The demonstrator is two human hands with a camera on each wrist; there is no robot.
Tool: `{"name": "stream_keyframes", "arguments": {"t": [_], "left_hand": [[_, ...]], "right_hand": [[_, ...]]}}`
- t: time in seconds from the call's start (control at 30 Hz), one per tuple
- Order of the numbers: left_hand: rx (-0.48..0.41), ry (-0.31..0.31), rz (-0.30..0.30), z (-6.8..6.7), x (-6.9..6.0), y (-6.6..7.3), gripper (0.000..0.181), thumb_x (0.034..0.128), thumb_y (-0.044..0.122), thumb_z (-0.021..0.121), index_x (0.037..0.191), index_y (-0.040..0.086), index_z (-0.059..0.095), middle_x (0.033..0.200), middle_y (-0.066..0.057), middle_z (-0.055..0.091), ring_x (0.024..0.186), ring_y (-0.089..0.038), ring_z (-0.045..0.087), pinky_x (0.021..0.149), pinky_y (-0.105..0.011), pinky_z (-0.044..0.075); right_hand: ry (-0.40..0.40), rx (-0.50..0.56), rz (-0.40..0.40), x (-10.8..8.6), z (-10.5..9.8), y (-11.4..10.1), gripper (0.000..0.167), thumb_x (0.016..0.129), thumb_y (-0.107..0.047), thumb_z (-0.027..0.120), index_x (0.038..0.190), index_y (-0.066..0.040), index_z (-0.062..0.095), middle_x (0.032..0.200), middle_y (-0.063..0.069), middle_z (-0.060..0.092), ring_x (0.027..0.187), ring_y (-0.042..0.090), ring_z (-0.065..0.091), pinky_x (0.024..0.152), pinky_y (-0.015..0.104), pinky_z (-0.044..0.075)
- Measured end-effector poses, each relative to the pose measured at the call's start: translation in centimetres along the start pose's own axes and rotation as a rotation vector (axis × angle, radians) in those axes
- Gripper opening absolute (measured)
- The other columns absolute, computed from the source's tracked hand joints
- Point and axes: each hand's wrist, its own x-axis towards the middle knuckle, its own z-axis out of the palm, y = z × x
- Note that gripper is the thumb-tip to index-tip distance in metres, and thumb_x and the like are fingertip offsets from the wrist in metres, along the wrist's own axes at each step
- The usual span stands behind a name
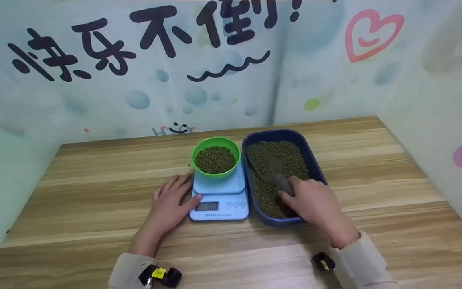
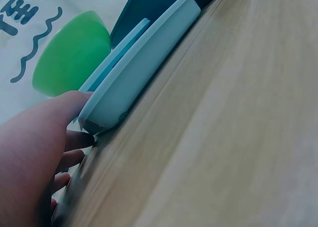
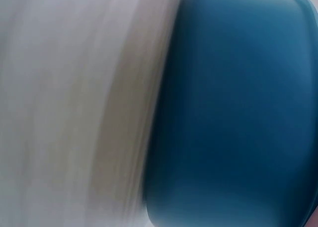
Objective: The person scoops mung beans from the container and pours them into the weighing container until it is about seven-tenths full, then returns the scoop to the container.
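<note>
My right hand (image 1: pixel 315 200) grips the handle of a dark grey scoop (image 1: pixel 273 164), whose blade lies in the mung beans (image 1: pixel 267 200) inside a deep blue tub (image 1: pixel 317 172). To the left stands a light blue kitchen scale (image 1: pixel 237 210) with small digits on its display. A green bowl (image 1: pixel 46 52) partly filled with mung beans sits on the scale's platform. My left hand (image 1: pixel 171 204) rests on the table at the scale's left side, fingers extended, its thumb touching the scale's edge. In the right wrist view the tub's outer wall (image 3: pixel 238 108) hides nearly all of that hand.
A wood-grain table (image 1: pixel 94 192) carries everything. Behind it rises a printed backdrop (image 1: pixel 231 92) with dark lettering and bubbles, and pale panels flank both sides. The tub stands close against the scale's right side.
</note>
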Motion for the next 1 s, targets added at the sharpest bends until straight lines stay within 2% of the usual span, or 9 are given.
{"name": "stream_keyframes", "arguments": {"t": [0.2,0.53,0.7,0.83,1.0], "left_hand": [[0.004,-0.003,0.014,0.4,-0.2,0.0,0.065,0.0848,0.062,0.038,0.135,0.021,0.041,0.143,0.0,0.03,0.133,-0.025,0.015,0.101,-0.051,0.008],[-0.003,-0.046,-0.014,1.2,-0.3,-0.1,0.066,0.0842,0.063,0.037,0.135,0.021,0.04,0.144,0.003,0.028,0.133,-0.023,0.014,0.101,-0.05,0.006],[0.001,-0.053,-0.01,0.6,0.0,0.0,0.067,0.0846,0.063,0.036,0.136,0.021,0.038,0.144,0.003,0.027,0.134,-0.023,0.012,0.102,-0.05,0.005],[0.012,-0.032,0.008,-0.1,0.4,-0.1,0.067,0.0848,0.062,0.036,0.137,0.021,0.037,0.144,0.001,0.027,0.134,-0.025,0.012,0.101,-0.052,0.006],[0.013,-0.022,0.012,0.3,0.2,-0.3,0.067,0.0846,0.062,0.037,0.137,0.021,0.037,0.144,0.0,0.027,0.133,-0.025,0.012,0.101,-0.053,0.006]], "right_hand": [[0.001,0.011,0.0,-0.3,0.5,0.3,0.031,0.085,-0.042,0.054,0.075,-0.013,0.049,0.055,0.0,0.044,0.047,0.017,0.043,0.04,0.029,0.03],[-0.016,0.022,0.007,-0.8,1.3,0.7,0.031,0.085,-0.042,0.054,0.076,-0.013,0.05,0.056,0.0,0.044,0.048,0.017,0.043,0.041,0.03,0.03],[-0.012,0.021,-0.002,-0.4,0.9,0.6,0.031,0.085,-0.042,0.054,0.077,-0.012,0.05,0.056,0.0,0.046,0.048,0.018,0.044,0.04,0.03,0.031],[-0.008,0.014,-0.01,0.1,0.2,0.3,0.032,0.086,-0.043,0.053,0.079,-0.011,0.052,0.058,0.002,0.048,0.05,0.019,0.046,0.041,0.031,0.033],[-0.01,0.001,-0.012,0.1,0.3,0.3,0.033,0.086,-0.044,0.052,0.079,-0.012,0.052,0.059,0.002,0.049,0.051,0.02,0.047,0.042,0.033,0.034]]}}
